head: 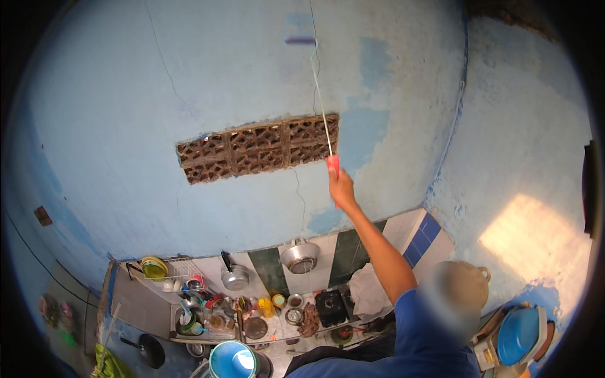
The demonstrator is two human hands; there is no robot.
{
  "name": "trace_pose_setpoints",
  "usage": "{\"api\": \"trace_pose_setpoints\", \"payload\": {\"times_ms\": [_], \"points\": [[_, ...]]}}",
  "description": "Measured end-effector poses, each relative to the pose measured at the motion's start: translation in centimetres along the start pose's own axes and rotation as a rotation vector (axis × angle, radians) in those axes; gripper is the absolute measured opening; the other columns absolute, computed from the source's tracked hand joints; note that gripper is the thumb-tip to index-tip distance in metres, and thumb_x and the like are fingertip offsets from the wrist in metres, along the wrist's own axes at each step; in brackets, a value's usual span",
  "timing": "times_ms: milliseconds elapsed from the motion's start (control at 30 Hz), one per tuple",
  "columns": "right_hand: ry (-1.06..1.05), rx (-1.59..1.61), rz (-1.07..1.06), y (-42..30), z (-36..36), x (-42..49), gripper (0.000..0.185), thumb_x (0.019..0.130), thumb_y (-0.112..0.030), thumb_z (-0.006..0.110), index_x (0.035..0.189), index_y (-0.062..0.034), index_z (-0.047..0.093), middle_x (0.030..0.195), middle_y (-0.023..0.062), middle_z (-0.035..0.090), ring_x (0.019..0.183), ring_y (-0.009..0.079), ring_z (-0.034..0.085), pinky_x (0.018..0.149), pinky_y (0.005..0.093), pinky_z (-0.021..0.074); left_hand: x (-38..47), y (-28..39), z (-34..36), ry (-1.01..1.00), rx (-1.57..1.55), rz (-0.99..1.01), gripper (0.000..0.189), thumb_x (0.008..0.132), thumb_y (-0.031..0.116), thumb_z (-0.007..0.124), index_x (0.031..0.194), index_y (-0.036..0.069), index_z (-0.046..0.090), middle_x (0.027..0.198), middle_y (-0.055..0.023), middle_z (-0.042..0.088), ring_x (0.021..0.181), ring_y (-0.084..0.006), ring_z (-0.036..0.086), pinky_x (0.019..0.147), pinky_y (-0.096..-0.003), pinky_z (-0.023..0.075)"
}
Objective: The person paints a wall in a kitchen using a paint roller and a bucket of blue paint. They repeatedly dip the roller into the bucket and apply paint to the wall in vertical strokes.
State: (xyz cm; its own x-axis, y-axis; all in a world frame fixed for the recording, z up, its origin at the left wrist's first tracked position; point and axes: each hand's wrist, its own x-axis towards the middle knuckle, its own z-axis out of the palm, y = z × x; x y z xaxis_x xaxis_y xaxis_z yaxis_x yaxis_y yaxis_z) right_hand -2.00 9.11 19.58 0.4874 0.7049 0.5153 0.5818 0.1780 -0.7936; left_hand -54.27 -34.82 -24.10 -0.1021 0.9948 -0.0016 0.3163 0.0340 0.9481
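Note:
My right hand [341, 188] is closed around the red handle of a paint roller [333, 165], raised in front of the wall. From the handle a long thin wire frame runs up past the vent blocks to a narrow, dark purple-blue roller head [301, 40] at a light blue wall [250, 80]. The head looks blurred, and whether it touches the wall cannot be told. Darker blue patches [366, 134] and thin cracks mark the wall near the roller. My left hand is out of view.
Brown vent blocks [257, 149] sit in the wall. Below are a tiled counter with dishes, a black stove [330, 307] and hanging pots [300, 257]. A blue bucket [232, 361] stands at the bottom; blue basins [517, 335] are at the lower right.

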Motion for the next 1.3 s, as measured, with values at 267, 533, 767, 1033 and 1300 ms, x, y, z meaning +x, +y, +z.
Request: {"api": "trace_pose_setpoints", "payload": {"times_ms": [267,533,767,1033,1300], "points": [[0.081,0.085,-0.025,5.4,-0.1,-4.0,0.040,0.094,-0.038,0.046,0.077,-0.0017,0.049,0.060,0.0124,0.052,0.050,0.0239,0.051,0.046,0.0359,0.0403,1.2,-2.4,0.6,-0.016,-0.044,0.026,0.047,0.083,0.004,0.061,0.126,-0.004,0.043,0.110,-0.0204,0.053,0.093,-0.0292,0.054,0.079,-0.0374,0.0454],[0.056,0.069,-0.054,2.8,-3.4,2.1,0.041,0.095,-0.041,0.045,0.076,-0.0045,0.048,0.051,0.0051,0.047,0.037,0.0145,0.047,0.035,0.0302,0.0389,2.8,-5.7,1.5,-0.036,-0.090,0.155,0.046,0.080,0.001,0.062,0.123,-0.004,0.047,0.110,-0.0213,0.053,0.092,-0.0284,0.054,0.077,-0.0361,0.0462],[-0.048,0.120,0.103,-6.5,-6.1,4.9,0.046,0.094,-0.041,0.044,0.077,0.0009,0.050,0.055,0.0142,0.053,0.044,0.0248,0.056,0.042,0.0375,0.0451,3.2,3.6,1.6,0.260,0.832,0.834,0.049,0.079,0.000,0.064,0.125,-0.004,0.046,0.100,-0.0225,0.055,0.084,-0.0281,0.056,0.071,-0.0358,0.0479],[0.030,-0.032,-0.026,4.8,-4.3,0.5,0.042,0.094,-0.041,0.046,0.079,-0.0027,0.051,0.052,0.0052,0.048,0.038,0.0153,0.048,0.035,0.0314,0.0393,4.2,-2.8,2.8,-0.099,0.128,-0.114,0.046,0.079,0.004,0.064,0.121,-0.006,0.045,0.100,-0.0202,0.056,0.081,-0.0254,0.055,0.069,-0.0355,0.0479],[-0.056,0.130,0.018,-9.3,-7.4,9.2,0.042,0.093,-0.042,0.045,0.080,-0.0019,0.052,0.052,0.0061,0.050,0.038,0.0162,0.049,0.035,0.0328,0.0400,5.3,-2.4,3.1,-0.050,-0.023,0.023,0.045,0.081,0.002,0.062,0.122,-0.007,0.044,0.106,-0.0198,0.054,0.087,-0.0251,0.054,0.072,-0.0338,0.0476]]}}
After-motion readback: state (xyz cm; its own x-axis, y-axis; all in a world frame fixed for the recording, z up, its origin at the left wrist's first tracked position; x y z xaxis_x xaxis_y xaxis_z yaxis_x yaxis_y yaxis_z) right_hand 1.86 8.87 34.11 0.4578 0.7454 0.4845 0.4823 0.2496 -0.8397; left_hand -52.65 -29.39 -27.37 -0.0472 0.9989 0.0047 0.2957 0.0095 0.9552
